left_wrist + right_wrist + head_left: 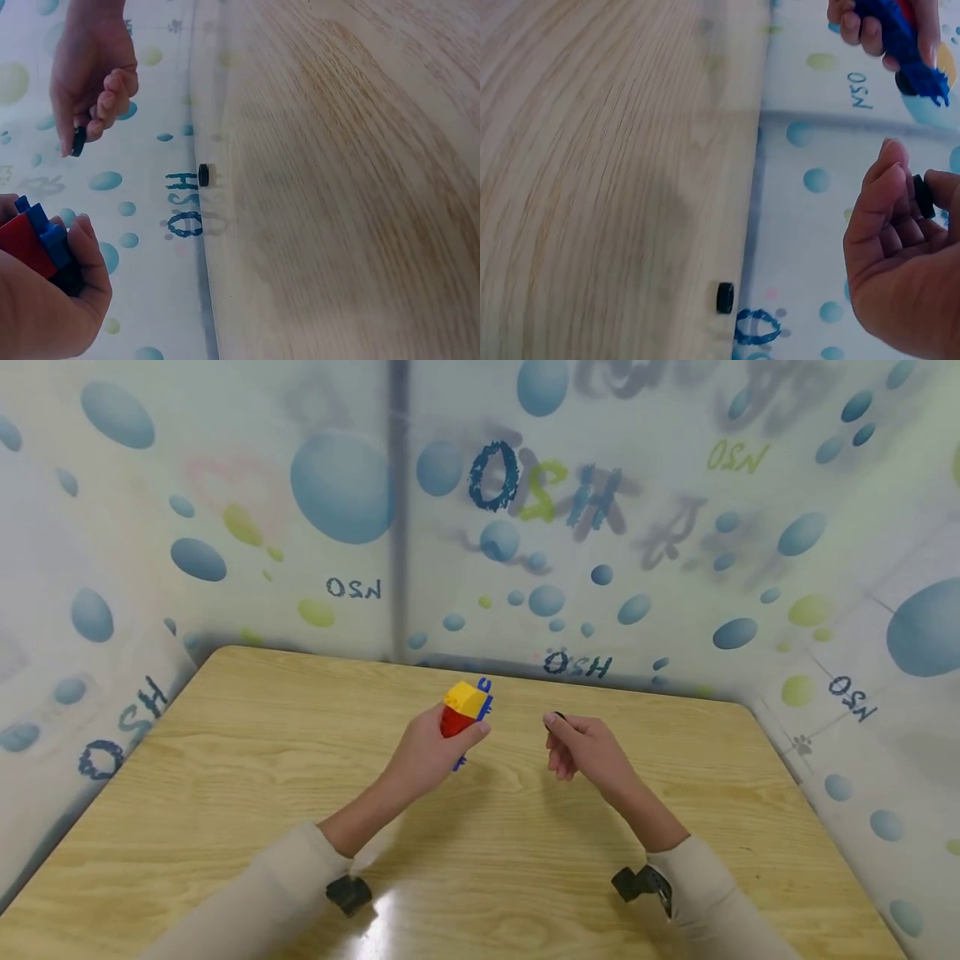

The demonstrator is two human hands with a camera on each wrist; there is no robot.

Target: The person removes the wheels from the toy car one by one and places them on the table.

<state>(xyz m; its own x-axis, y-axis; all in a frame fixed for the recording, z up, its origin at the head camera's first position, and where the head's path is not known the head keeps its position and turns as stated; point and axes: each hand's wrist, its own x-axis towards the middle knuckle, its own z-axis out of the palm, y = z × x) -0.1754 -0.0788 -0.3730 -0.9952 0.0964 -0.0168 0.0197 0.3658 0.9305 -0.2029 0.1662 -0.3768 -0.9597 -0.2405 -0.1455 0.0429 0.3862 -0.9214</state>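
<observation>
My left hand (pixel 423 752) grips a toy car built of plastic blocks (pixel 466 700), yellow on top, red below, with blue parts along one side. In the right wrist view its blue underside (pixel 892 26) shows, with a dark round wheel (pixel 905 82) near one end. My right hand (pixel 592 752) pinches a small black wheel (pixel 79 141) between thumb and forefinger, a short way to the right of the car and apart from it. A second black wheel (pixel 724 298) stands on edge on the table; I cannot make it out in the head view.
The light wooden table (pixel 262 777) reaches to a pale wall covering (pixel 465 610) printed with blue and green spots and lettering. Similar covering rises on the left and right. Dark wrist devices (pixel 348 893) sit at both cuffs.
</observation>
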